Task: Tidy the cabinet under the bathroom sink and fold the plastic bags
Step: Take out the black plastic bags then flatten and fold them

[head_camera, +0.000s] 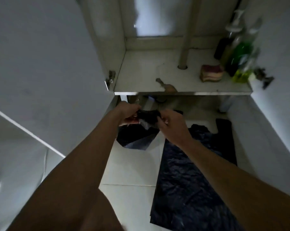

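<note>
Both arms reach straight forward, just below the front edge of the cabinet shelf (141, 72). The left hand (128, 111) and right hand (170, 124) each pinch one end of a small bundled black plastic bag (148, 115), its long axis running left to right between them. Below the shelf, a flattened black bag (190, 164) lies lengthwise on the tiles, handles toward the cabinet. A crumpled black bag (136, 137) lies beneath the hands.

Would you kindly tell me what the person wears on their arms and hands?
Nothing visible: the left hand and right hand are ungloved, and both forearms are bare to the picture's edge, with no sleeve, watch or bracelet. Rings are too dim to tell.
</note>
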Available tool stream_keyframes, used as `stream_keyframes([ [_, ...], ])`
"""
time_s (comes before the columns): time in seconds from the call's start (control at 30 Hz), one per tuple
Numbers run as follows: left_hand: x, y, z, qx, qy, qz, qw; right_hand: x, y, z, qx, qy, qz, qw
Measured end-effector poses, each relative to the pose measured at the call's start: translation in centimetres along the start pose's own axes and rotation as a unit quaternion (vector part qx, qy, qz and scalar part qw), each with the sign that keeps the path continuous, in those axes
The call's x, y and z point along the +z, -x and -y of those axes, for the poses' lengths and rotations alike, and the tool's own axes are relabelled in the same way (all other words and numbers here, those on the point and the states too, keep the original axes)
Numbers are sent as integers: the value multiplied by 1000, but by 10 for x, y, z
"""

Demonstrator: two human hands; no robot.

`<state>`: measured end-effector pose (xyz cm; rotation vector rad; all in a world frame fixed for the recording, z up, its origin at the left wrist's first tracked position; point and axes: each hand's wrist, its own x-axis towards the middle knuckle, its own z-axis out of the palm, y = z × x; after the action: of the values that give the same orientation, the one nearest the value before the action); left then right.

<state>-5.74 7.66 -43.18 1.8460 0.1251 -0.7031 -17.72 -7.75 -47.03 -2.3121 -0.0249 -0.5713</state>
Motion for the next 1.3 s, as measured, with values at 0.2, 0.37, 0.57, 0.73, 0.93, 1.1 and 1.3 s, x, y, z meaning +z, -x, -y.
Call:
stream_keyframes([
  [0.2, 21, 62, -82, 141, 73, 70, 985, -103, -74, 31, 119, -52, -41, 991],
  [0.37, 61, 92, -107, 312, -170, 98, 930, -186, -94, 59, 144, -90, -98, 981],
  [0.57, 90, 79, -122, 444, -348, -137, 814, -262, -85, 63, 160, -12, -172, 972],
  [0.73, 72, 92, -171, 424, -334, -203, 817, -308, -57, 27, 198, 36, -201, 959],
  [0.93, 68, 119, -229, 445, -379, -141, 799, -328, -36, 25, 170, -66, -183, 966],
  [1.1, 52, 128, -255, 408, -433, -117, 796, -357, -32, 14, 218, -32, -169, 961],
  [1.3, 56, 140, -268, 410, -464, -67, 782, -385, -28, 9, 255, -32, -91, 962],
])
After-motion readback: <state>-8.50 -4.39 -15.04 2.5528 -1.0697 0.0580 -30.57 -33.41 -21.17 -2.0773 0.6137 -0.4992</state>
